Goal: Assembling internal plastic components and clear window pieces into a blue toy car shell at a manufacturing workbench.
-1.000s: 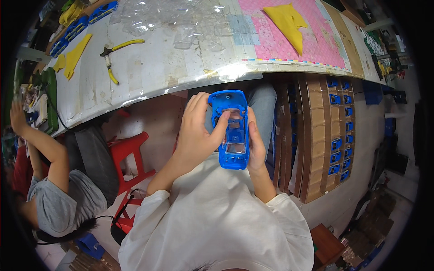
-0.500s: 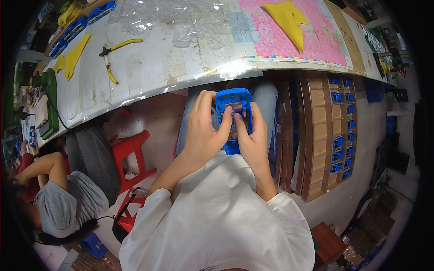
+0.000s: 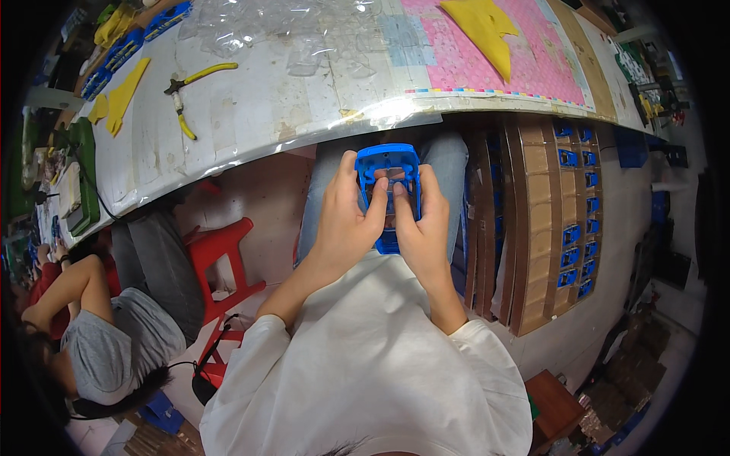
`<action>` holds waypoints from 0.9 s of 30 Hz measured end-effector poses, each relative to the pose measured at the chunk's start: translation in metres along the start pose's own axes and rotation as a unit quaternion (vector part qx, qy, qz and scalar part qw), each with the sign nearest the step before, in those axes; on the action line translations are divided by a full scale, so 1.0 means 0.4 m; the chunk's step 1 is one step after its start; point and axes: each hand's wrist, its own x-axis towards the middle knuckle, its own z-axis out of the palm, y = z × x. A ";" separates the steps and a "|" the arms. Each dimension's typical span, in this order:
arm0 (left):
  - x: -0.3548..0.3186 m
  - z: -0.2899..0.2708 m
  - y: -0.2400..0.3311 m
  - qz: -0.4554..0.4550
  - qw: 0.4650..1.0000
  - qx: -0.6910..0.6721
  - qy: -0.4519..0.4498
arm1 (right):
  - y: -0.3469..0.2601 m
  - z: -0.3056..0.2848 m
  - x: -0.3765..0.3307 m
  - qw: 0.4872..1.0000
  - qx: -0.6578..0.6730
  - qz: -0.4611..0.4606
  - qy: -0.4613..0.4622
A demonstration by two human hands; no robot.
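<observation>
Gripping a blue plastic shell (image 3: pixel 388 162) from its 2 sides, the hands were over the person's lap, below the near edge of the table (image 3: pixel 251 137). The left hand (image 3: pixel 344 211) and right hand (image 3: pixel 424 229) pinched the shell between thumbs and fingers: the 2 thumbs lay near each other on its hollow inner face, while the other fingers curled around the sides; whether their hidden tips were spread or pressed together, I could not tell. On the table lay yellow-handled pliers (image 3: pixel 176 91), clear plastic pieces (image 3: pixel 285 34) and a yellow cloth (image 3: pixel 487 36) on a pink sheet (image 3: pixel 449 67). Brown trays (image 3: pixel 539 228) holding blue parts (image 3: pixel 569 257) stood at the right, a red stool (image 3: pixel 236 262) at the left.
</observation>
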 end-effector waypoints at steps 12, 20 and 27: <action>0.015 -0.011 -0.019 0.031 0.998 -0.022 0.057 | 0.030 -0.006 -0.016 0.981 0.155 0.074 -0.085; 0.015 -0.017 -0.021 0.010 0.998 -0.044 0.052 | 0.032 -0.004 -0.017 0.986 0.107 0.077 -0.106; -0.009 0.001 -0.030 -0.036 0.984 -0.170 0.042 | 0.024 0.001 -0.017 0.991 0.095 0.066 -0.070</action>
